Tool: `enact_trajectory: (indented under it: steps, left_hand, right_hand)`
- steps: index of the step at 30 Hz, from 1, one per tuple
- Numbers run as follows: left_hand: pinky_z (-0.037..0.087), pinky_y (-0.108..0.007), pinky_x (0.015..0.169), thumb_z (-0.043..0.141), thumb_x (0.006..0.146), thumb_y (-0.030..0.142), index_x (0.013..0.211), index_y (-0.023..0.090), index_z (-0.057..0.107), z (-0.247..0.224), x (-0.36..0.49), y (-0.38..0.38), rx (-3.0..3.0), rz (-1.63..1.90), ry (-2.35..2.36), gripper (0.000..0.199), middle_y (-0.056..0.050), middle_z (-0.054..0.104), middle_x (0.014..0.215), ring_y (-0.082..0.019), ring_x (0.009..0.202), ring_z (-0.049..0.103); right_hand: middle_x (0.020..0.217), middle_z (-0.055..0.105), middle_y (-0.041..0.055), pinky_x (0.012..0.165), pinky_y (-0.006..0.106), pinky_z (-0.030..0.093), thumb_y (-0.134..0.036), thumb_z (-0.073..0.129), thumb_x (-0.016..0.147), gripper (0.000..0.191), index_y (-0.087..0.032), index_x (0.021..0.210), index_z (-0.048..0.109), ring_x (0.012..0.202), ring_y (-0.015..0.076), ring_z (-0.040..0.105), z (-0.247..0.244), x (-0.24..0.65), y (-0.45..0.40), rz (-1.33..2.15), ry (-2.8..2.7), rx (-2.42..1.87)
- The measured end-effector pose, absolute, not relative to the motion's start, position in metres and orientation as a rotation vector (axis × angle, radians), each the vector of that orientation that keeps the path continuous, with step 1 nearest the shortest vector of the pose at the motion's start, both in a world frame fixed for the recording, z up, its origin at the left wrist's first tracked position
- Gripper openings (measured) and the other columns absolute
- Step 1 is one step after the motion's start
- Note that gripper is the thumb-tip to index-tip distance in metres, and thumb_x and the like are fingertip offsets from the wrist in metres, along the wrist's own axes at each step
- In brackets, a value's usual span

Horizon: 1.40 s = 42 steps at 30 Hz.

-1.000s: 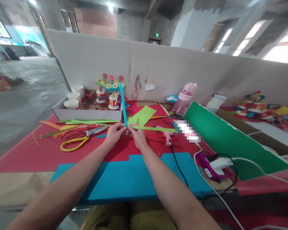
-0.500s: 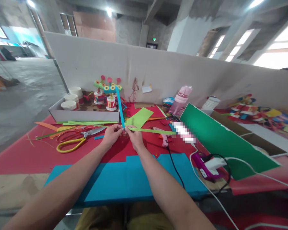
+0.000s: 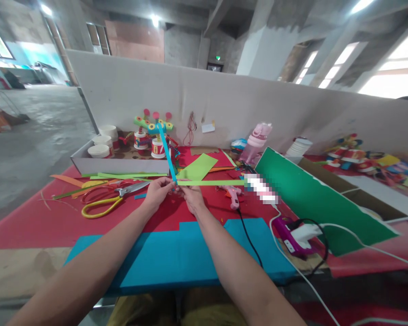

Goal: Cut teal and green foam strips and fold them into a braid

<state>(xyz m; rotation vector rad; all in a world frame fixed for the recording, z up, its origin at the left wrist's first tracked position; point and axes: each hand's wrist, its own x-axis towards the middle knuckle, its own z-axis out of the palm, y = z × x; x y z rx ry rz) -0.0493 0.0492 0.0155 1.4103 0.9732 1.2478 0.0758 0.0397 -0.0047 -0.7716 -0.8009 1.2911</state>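
Between my hands a blue paper strip (image 3: 167, 154) and a light green paper strip (image 3: 214, 183) meet at one end, nearly at a right angle. My left hand (image 3: 159, 192) pinches the joined corner from the left. From the other side, my right hand (image 3: 191, 195) has its fingers closed at the same corner, under the green strip. The blue strip slants up and away; the green one runs out to the right. Just beyond the hands lies a light green paper sheet (image 3: 200, 167). A pink glue gun (image 3: 234, 197) rests to the right of my right hand.
Scissors with yellow and red handles (image 3: 104, 207) lie left among paper strips. Behind stands a shallow box (image 3: 122, 165) with paper cups and decorated cup figures. A pink bottle (image 3: 256, 142), a green board (image 3: 302, 199) and a purple power strip (image 3: 294, 237) with cables occupy the right.
The blue strip's far end has swung left. The green strip has turned to lie level, its broad face now showing. Both hands stay at the corner, with my right fingers shifted slightly.
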Motion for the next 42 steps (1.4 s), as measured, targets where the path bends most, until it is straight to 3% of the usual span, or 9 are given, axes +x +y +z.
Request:
enact_trajectory:
  steps: [9, 19, 23, 26, 31, 36, 42]
  left_hand:
    - [0.035, -0.022, 0.048, 0.074, 0.063, 0.043, 0.066, 0.014, 0.065, 0.0094, -0.0498, 0.0512, 1.424, 1.246, 0.974, 0.03, 0.0, 0.06, 0.054, -0.009, 0.047, 0.048]
    - [0.036, -0.022, 0.048, 0.074, 0.064, 0.042, 0.072, 0.014, 0.069, 0.0082, -0.0487, 0.0517, 1.348, 1.253, 0.919, 0.03, -0.001, 0.061, 0.054, -0.01, 0.047, 0.048]
    - [0.041, -0.024, 0.054, 0.075, 0.063, 0.04, 0.077, 0.014, 0.071, 0.0117, -0.0462, 0.0472, 1.429, 1.161, 0.92, 0.029, -0.005, 0.067, 0.065, -0.013, 0.055, 0.054]
    - [0.039, -0.024, 0.053, 0.073, 0.066, 0.041, 0.071, 0.013, 0.071, 0.0123, -0.0454, 0.0471, 1.451, 1.09, 0.967, 0.029, -0.007, 0.068, 0.066, -0.014, 0.057, 0.056]
    - [0.036, -0.024, 0.049, 0.071, 0.068, 0.042, 0.055, 0.015, 0.063, 0.0103, -0.0485, 0.0512, 1.369, 1.2, 1.045, 0.031, -0.002, 0.058, 0.049, -0.013, 0.049, 0.052]
    - [0.038, -0.025, 0.052, 0.069, 0.069, 0.043, 0.057, 0.015, 0.061, 0.0114, -0.0497, 0.0517, 1.383, 1.184, 0.959, 0.031, -0.002, 0.059, 0.053, -0.013, 0.053, 0.053]
    - [0.036, -0.024, 0.05, 0.069, 0.069, 0.043, 0.055, 0.016, 0.055, 0.014, -0.0498, 0.0501, 1.433, 1.244, 0.976, 0.034, 0.0, 0.055, 0.05, -0.011, 0.048, 0.048]
  right_hand:
    - [0.065, 0.066, -0.0023, 0.056, 0.023, 0.047, -0.036, 0.078, 0.058, 0.03, -0.018, 0.082, 0.071, 0.056, 0.0103, 0.055, -0.0081, 0.079, 0.0424, 1.23, -0.884, -0.898]
    - [0.057, 0.06, -0.0043, 0.055, 0.023, 0.045, -0.039, 0.078, 0.057, 0.03, -0.018, 0.077, 0.071, 0.053, 0.0099, 0.052, -0.0077, 0.0803, 0.0434, 1.192, -0.852, -0.899]
    - [0.054, 0.057, -0.0056, 0.057, 0.024, 0.047, -0.041, 0.077, 0.058, 0.03, -0.017, 0.075, 0.067, 0.052, 0.0097, 0.051, -0.0083, 0.0792, 0.0449, 1.175, -0.769, -0.846]
    - [0.059, 0.061, -0.0038, 0.058, 0.025, 0.048, -0.042, 0.075, 0.059, 0.031, -0.017, 0.074, 0.065, 0.055, 0.011, 0.054, -0.0067, 0.0768, 0.0437, 1.165, -0.774, -0.837]
    - [0.056, 0.059, -0.0049, 0.055, 0.023, 0.046, -0.042, 0.075, 0.061, 0.03, -0.018, 0.076, 0.065, 0.051, 0.0098, 0.052, -0.0042, 0.0746, 0.0403, 1.159, -0.882, -0.871]
    - [0.061, 0.059, -0.0055, 0.055, 0.022, 0.045, -0.04, 0.075, 0.061, 0.03, -0.019, 0.08, 0.065, 0.054, 0.009, 0.053, -0.0051, 0.0758, 0.04, 1.245, -0.89, -0.819]
    - [0.06, 0.061, -0.0039, 0.058, 0.023, 0.047, -0.038, 0.072, 0.063, 0.023, -0.018, 0.07, 0.063, 0.056, 0.0115, 0.056, -0.0031, 0.0759, 0.0386, 1.09, -0.984, -0.903]
